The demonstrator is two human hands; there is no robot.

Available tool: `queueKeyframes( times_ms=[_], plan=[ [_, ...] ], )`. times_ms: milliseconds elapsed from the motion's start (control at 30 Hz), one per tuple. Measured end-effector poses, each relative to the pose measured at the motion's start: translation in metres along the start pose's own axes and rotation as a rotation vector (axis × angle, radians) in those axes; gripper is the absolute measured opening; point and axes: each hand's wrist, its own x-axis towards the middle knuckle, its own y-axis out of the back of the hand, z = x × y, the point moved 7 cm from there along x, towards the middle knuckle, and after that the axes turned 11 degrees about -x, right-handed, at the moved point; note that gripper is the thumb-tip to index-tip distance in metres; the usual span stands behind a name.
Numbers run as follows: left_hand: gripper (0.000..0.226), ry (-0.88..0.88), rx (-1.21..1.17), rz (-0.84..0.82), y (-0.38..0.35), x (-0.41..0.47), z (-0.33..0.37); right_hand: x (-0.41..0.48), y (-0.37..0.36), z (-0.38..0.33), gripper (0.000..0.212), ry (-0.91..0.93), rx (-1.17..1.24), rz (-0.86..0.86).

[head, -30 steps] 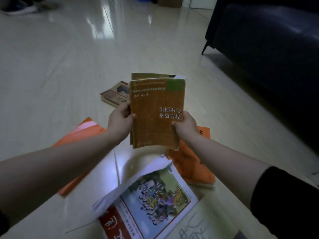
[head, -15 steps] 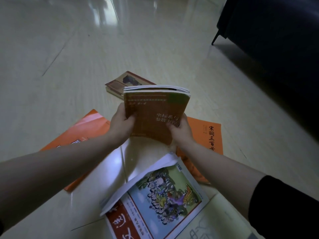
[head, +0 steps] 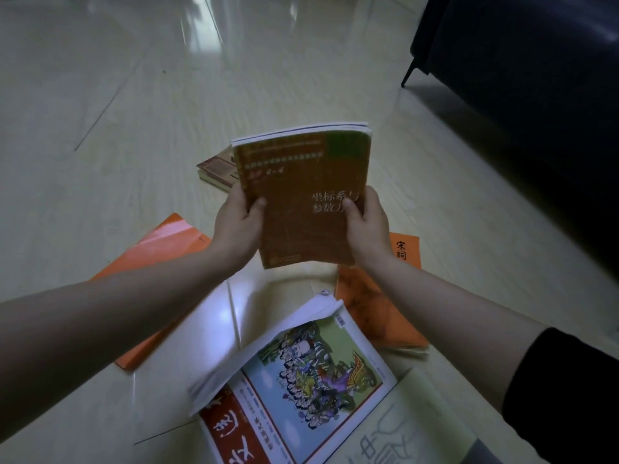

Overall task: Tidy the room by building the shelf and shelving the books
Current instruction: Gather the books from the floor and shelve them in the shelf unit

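Overhead, a person kneeling or bending above a pale tiled floor (head: 134,135) lifts a thin stack of orange-brown paperbacks (head: 301,195) clear of the ground, front cover facing the camera and tipped slightly back. The left hand (head: 237,222) closes its grip on the stack's left edge, thumb across the cover, while the right hand (head: 366,226) clamps the right edge, its thumb pressed over the white printed title. White page edges of at least two volumes show along the top.

Scattered books ring the spot beneath. A brown patterned book (head: 217,169) lies flat on the floor just behind the raised stack, partly hidden by it. An orange book (head: 167,242) lies under the left forearm, and another orange volume with black characters (head: 405,256) lies below the right wrist, touching or overlapping the papers next to it. Nearest the camera, an illustrated book (head: 311,370) with a crowded cartoon scene and a red banner lies face up, a loose white sheet (head: 268,349) folded across its upper corner. A pale booklet (head: 412,426) lies against its right side. A dark sofa (head: 522,78) on slim legs fills the upper right, well apart from the books.
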Motion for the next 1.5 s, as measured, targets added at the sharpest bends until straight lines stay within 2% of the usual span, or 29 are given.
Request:
queueKeyframes(
  times_ms=[200, 300, 400, 467, 533, 633, 733, 833, 900, 1033, 1133, 1167, 1233, 1300, 1400, 1500],
  plan=[
    [0.032, 0.062, -0.179, -0.149, -0.022, -0.032, 0.021, -0.026, 0.049, 0.001, 0.013, 0.019, 0.021, -0.035],
    [0.030, 0.154, -0.296, -0.286, -0.032, -0.058, 0.021, -0.043, 0.067, 0.023, 0.016, -0.062, 0.023, -0.143],
    [0.030, 0.296, -0.389, -0.315, -0.029, -0.084, 0.003, -0.059, 0.076, 0.047, 0.021, -0.105, -0.059, -0.337],
    [0.032, 0.384, -0.331, -0.384, -0.027, -0.100, -0.014, -0.073, 0.078, 0.055, 0.024, -0.080, -0.148, -0.512],
    [0.040, 0.507, -0.218, -0.521, -0.026, -0.118, -0.031, -0.084, 0.073, 0.057, 0.020, -0.041, -0.258, -0.700],
    [0.037, 0.667, -0.069, -0.787, -0.035, -0.152, -0.053, -0.099, 0.051, 0.057, 0.015, 0.075, -0.496, -0.912],
    [0.039, 0.714, -0.039, -0.862, -0.035, -0.176, -0.069, -0.110, 0.017, 0.047, 0.017, 0.262, -0.687, -1.033],
    [0.036, 0.748, -0.095, -0.749, -0.022, -0.182, -0.083, -0.112, -0.005, 0.036, 0.014, 0.393, -0.760, -1.001],
    [0.027, 0.775, -0.109, -0.676, -0.011, -0.183, -0.091, -0.110, -0.007, 0.037, 0.025, 0.373, -0.765, -0.903],
    [0.021, 0.852, -0.112, -0.578, -0.003, -0.198, -0.104, -0.114, 0.019, 0.064, 0.055, 0.195, -0.805, -0.658],
    [0.020, 0.878, -0.122, -0.503, 0.000, -0.208, -0.114, -0.132, 0.053, 0.098, 0.065, -0.072, -0.744, -0.481],
    [0.019, 0.886, -0.122, -0.482, 0.002, -0.210, -0.116, -0.140, 0.060, 0.108, 0.063, -0.176, -0.703, -0.464],
    [0.019, 0.910, -0.122, -0.453, 0.003, -0.213, -0.121, -0.156, 0.061, 0.126, 0.050, -0.302, -0.630, -0.545],
    [0.020, 0.942, -0.139, -0.425, 0.004, -0.218, -0.125, -0.164, 0.056, 0.129, 0.036, -0.299, -0.581, -0.613],
    [0.020, 1.001, -0.159, -0.398, 0.007, -0.226, -0.133, -0.158, 0.053, 0.123, 0.028, -0.290, -0.530, -0.553],
    [0.021, 1.007, -0.080, -0.377, 0.018, -0.230, -0.138, -0.145, 0.044, 0.106, 0.025, -0.189, -0.517, -0.515]
  ],
)
